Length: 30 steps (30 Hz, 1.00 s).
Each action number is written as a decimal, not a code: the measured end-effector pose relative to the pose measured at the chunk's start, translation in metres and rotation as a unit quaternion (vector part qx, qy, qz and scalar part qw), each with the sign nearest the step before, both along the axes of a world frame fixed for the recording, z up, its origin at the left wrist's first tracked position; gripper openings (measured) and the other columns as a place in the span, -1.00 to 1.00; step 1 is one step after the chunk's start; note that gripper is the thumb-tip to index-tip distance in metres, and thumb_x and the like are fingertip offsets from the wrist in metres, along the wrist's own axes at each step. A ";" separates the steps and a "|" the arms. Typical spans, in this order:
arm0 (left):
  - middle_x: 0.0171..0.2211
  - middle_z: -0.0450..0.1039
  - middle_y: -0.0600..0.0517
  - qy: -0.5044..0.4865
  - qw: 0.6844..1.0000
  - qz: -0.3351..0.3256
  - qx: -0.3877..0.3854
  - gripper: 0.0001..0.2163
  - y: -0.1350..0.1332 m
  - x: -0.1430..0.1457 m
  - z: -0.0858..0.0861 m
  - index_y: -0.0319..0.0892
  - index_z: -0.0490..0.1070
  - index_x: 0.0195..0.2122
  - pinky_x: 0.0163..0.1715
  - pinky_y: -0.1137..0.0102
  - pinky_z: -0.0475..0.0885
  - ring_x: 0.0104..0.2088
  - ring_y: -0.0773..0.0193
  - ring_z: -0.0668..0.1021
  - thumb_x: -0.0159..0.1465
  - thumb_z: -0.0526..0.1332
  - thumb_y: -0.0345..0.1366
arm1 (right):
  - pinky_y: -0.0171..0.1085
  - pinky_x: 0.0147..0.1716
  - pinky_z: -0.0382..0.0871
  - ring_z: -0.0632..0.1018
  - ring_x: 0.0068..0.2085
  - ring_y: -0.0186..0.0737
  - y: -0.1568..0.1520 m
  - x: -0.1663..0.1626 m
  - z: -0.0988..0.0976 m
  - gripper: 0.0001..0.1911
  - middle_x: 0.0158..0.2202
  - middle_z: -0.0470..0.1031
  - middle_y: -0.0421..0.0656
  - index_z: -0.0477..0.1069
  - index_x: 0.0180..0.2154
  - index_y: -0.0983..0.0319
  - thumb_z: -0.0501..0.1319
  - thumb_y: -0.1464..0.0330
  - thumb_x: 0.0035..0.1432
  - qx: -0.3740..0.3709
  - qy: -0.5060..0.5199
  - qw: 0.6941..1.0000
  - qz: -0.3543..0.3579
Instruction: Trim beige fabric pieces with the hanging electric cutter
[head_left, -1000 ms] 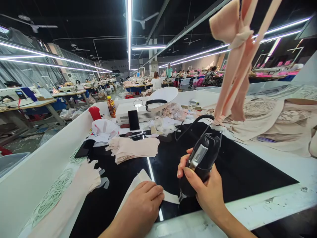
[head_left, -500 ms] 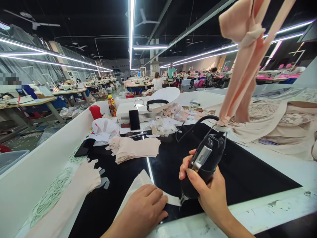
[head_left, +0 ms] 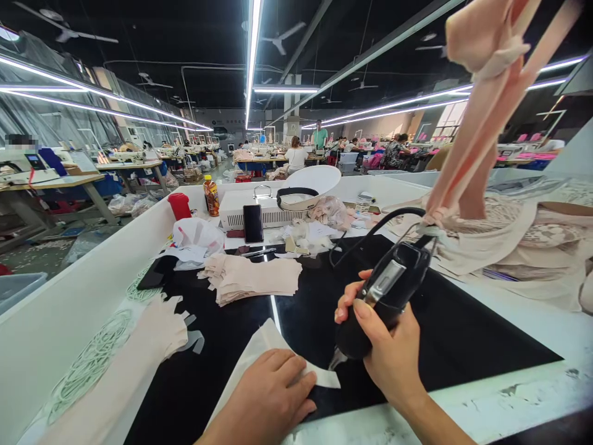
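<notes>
My left hand [head_left: 273, 389] lies with its fingers spread on a pale fabric piece [head_left: 264, 337], pressing it onto the black work surface [head_left: 463, 327]. A narrow curved end of this piece sticks out to the right of my fingers. My right hand [head_left: 389, 346] is wrapped round a black corded hand tool [head_left: 403, 278] with a metal lever on its side. Its metal tip [head_left: 336, 358] points down at the upper edge of that narrow end; whether they touch I cannot tell. Peach fabric strips [head_left: 482, 123], knotted together, hang down to the top of the tool.
A stack of peach fabric pieces [head_left: 259, 278] lies ahead. To the left are a long peach piece [head_left: 125, 358] and green cord [head_left: 92, 358]. Behind stand a phone [head_left: 252, 224], a vented white box [head_left: 231, 207] and a bottle [head_left: 211, 196]. Fabric heaps [head_left: 523, 241] fill the right.
The tool's tip has moved slightly left and up along the fabric's edge, away from its end corner. My left hand stays on the fabric. The view has shifted a little.
</notes>
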<state>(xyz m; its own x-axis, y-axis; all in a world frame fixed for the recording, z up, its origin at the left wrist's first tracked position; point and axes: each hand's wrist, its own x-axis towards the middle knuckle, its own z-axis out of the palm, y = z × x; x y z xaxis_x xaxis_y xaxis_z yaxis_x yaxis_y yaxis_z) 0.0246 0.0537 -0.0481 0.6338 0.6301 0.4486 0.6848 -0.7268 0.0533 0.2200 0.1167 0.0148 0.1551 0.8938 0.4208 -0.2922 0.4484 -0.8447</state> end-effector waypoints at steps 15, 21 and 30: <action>-0.02 0.59 0.00 -0.024 1.000 -0.005 0.019 -0.63 0.003 -0.001 -0.007 -0.15 0.43 0.09 -0.08 0.23 0.66 -0.09 0.08 0.66 0.34 0.48 -0.27 | -0.34 -0.38 0.56 0.59 -0.44 -0.34 0.004 -0.022 -0.013 -0.61 -0.29 0.57 -0.31 0.42 0.03 0.05 0.48 0.24 0.24 0.007 -0.003 1.000 0.016; -0.01 0.59 -0.01 -0.020 1.000 -0.009 0.016 -0.59 0.003 -0.002 -0.010 -0.15 0.44 0.09 -0.08 0.22 0.67 -0.08 0.05 0.66 0.29 0.52 -0.29 | -0.35 -0.41 0.54 0.59 -0.46 -0.35 0.002 -0.022 -0.011 -0.65 -0.32 0.57 -0.32 0.41 0.01 0.05 0.46 0.30 0.25 0.016 -0.021 1.000 0.015; 0.00 0.58 -0.04 -0.009 1.000 -0.005 0.011 -0.65 0.002 -0.003 -0.008 -0.15 0.43 0.10 -0.10 0.19 0.68 -0.07 0.02 0.66 0.35 0.45 -0.30 | -0.33 -0.39 0.56 0.58 -0.45 -0.33 0.002 -0.012 -0.004 -0.63 -0.32 0.56 -0.31 0.41 0.00 0.07 0.48 0.24 0.24 0.004 0.012 1.000 0.003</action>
